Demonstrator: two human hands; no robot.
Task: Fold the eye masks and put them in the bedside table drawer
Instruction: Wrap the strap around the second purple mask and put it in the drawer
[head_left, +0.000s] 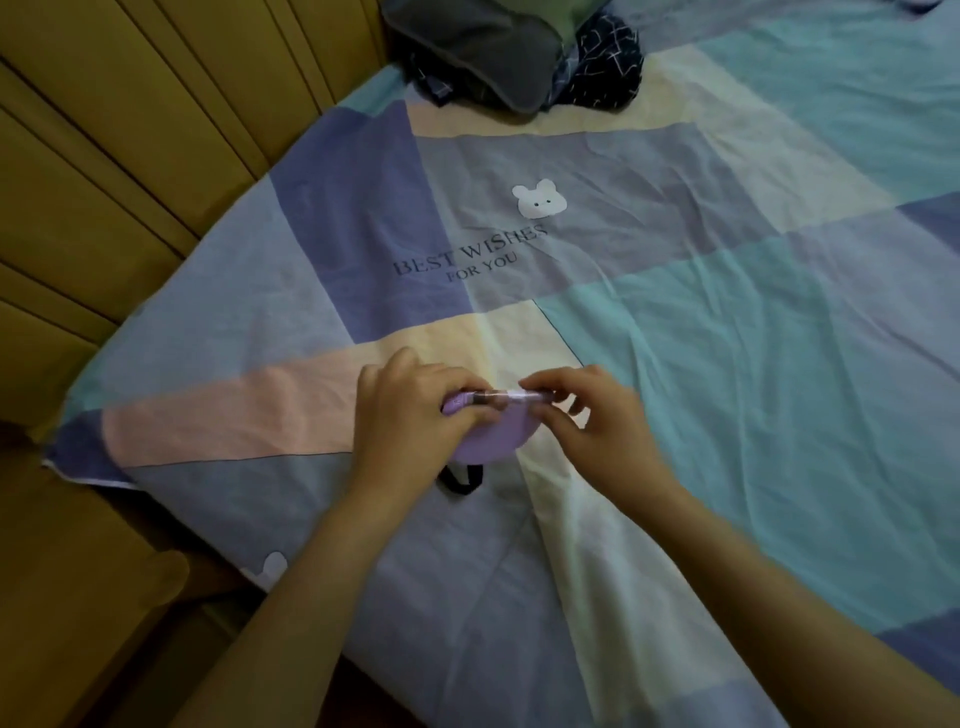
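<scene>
A purple eye mask (488, 439) lies folded on the bed sheet (727, 338), its rounded edge toward me. My left hand (410, 415) presses on its left part and grips the folded top edge. My right hand (597, 421) pinches the same top edge from the right. The mask's black strap (460, 480) loops out on the sheet just below it. At the head of the bed lie a grey eye mask (488, 52) and a dark patterned eye mask (602, 62). The bedside table drawer is not in view.
A padded brown headboard (130, 156) runs along the left side of the bed. The patchwork sheet carries a white bear print (538, 200) and printed words in the middle. The sheet's corner (67, 462) hangs at the left edge.
</scene>
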